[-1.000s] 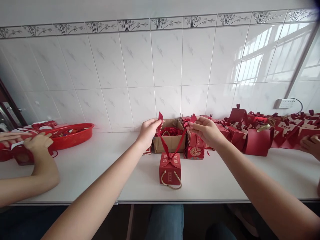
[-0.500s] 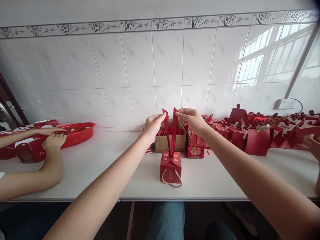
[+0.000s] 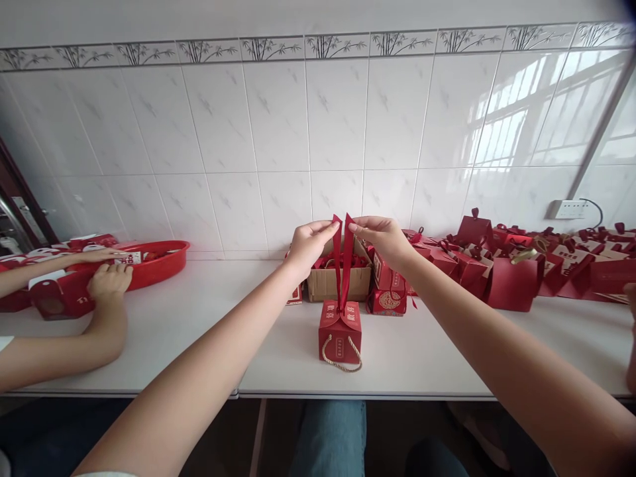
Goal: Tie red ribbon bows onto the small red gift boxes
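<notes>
A small red gift box (image 3: 340, 334) with pale characters and a twisted rope handle (image 3: 342, 366) stands upright on the white table before me. From its top rises a red ribbon (image 3: 342, 271), its two ends drawn straight up. My left hand (image 3: 312, 244) pinches the left end between thumb and fingers. The right end is pinched by my right hand (image 3: 380, 235), at about the same height. The two ribbon tips are close together but apart. Behind the ribbon sits an open cardboard carton (image 3: 318, 283) with red ribbon pieces inside.
Patterned red boxes (image 3: 389, 301) are stacked right of the carton. Many red gift boxes (image 3: 514, 281) crowd the right side. At left, a co-worker's hands (image 3: 110, 281) work by a red plastic basin (image 3: 163, 268) and red boxes. Another person's hand shows at the right edge.
My left hand has moved slightly right, bringing its ribbon end nearer the other. The gift box stays put. At left, the co-worker's hand now holds a small red-and-white packet over the basin.
</notes>
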`<action>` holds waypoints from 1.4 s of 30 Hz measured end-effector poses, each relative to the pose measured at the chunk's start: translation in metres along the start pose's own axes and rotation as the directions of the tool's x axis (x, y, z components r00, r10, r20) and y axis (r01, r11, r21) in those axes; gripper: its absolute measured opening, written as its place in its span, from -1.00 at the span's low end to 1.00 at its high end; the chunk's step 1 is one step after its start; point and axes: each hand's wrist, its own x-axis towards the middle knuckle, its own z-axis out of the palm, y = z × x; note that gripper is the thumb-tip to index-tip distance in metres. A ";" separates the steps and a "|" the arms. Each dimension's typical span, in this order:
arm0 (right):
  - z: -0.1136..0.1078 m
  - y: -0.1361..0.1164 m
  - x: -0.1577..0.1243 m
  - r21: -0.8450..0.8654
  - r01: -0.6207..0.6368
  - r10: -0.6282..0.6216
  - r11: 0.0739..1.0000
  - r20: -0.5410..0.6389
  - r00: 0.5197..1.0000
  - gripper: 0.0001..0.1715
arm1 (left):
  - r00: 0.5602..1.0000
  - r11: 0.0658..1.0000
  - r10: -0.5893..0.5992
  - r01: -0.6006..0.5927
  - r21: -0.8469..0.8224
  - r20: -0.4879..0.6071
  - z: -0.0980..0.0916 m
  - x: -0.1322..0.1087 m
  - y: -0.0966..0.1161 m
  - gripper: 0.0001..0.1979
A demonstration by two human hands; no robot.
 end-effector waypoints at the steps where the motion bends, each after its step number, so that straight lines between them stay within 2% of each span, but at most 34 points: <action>1: 0.000 0.000 0.000 0.002 -0.004 0.004 1.000 0.004 1.000 -0.58 | 1.000 1.000 -0.008 0.009 -0.011 0.028 0.001 0.000 0.001 -0.65; 4: 0.000 -0.001 0.002 0.013 -0.029 0.029 0.999 0.010 1.000 -0.58 | 0.995 0.999 -0.042 0.045 -0.030 0.092 0.001 0.001 0.003 -0.70; 7: -0.008 -0.005 -0.001 0.020 -0.080 0.080 0.997 0.031 0.996 -0.60 | 0.990 0.995 -0.103 0.104 -0.003 0.100 -0.009 0.003 0.002 -0.79; 10: -0.030 -0.008 -0.011 -0.007 -0.143 0.143 0.990 0.076 0.987 -0.62 | 0.980 0.982 -0.169 0.160 0.097 0.101 -0.032 0.000 -0.004 -0.82; 13: -0.062 -0.003 -0.028 -0.134 -0.187 0.198 0.973 0.069 0.978 -0.59 | 0.961 0.936 -0.262 0.231 0.266 0.085 -0.062 -0.012 -0.017 -0.79; 14: -0.073 0.002 -0.036 -0.331 -0.206 0.235 0.921 0.052 0.971 -0.54 | 0.944 0.906 -0.315 0.268 0.327 0.099 -0.072 -0.019 -0.022 -0.77; 16: -0.092 0.018 -0.051 -0.655 -0.253 0.370 0.712 0.044 0.928 -0.50 | 0.880 0.824 -0.452 0.350 0.444 0.146 -0.087 -0.032 -0.035 -0.74; 18: -0.102 0.039 -0.067 -0.817 -0.230 0.520 0.529 0.097 0.849 -0.56 | 0.833 0.756 -0.532 0.386 0.528 0.152 -0.095 -0.044 -0.049 -0.77; 19: -0.103 0.049 -0.074 -0.831 -0.223 0.542 0.509 0.108 0.833 -0.59 | 0.834 0.739 -0.535 0.383 0.555 0.136 -0.095 -0.049 -0.056 -0.78; 21: -0.096 0.067 -0.085 -0.836 -0.201 0.512 0.510 0.108 0.852 -0.65 | 0.858 0.731 -0.504 0.360 0.580 0.102 -0.091 -0.055 -0.071 -0.79; 24: -0.069 0.084 -0.091 -0.816 -0.153 0.410 0.558 0.111 0.905 -0.67 | 0.873 0.743 -0.476 0.339 0.576 0.100 -0.076 -0.058 -0.090 -0.74; 28: -0.023 0.093 -0.084 -0.734 -0.113 0.348 0.669 0.176 0.921 -0.65 | 0.818 0.719 -0.566 0.425 0.550 0.107 -0.053 -0.062 -0.105 -0.56; 31: -0.001 0.100 -0.077 -0.675 -0.114 0.347 0.729 0.221 0.912 -0.61 | 0.777 0.686 -0.625 0.498 0.531 0.079 -0.043 -0.067 -0.106 -0.47; 34: 0.007 0.108 -0.072 -0.648 -0.130 0.359 0.751 0.234 0.904 -0.58 | 0.744 0.659 -0.665 0.540 0.524 0.069 -0.041 -0.068 -0.101 -0.44; 37: 0.005 0.112 -0.068 -0.617 -0.150 0.388 0.772 0.272 0.881 -0.53 | 0.721 0.651 -0.686 0.550 0.522 0.096 -0.044 -0.067 -0.096 -0.44; 39: 0.002 0.111 -0.067 -0.583 -0.174 0.414 0.794 0.309 0.856 -0.50 | 0.720 0.657 -0.684 0.539 0.527 0.115 -0.045 -0.065 -0.095 -0.43; 42: -0.002 0.108 -0.066 -0.532 -0.218 0.442 0.818 0.339 0.831 -0.47 | 0.748 0.674 -0.652 0.498 0.545 0.123 -0.044 -0.063 -0.098 -0.45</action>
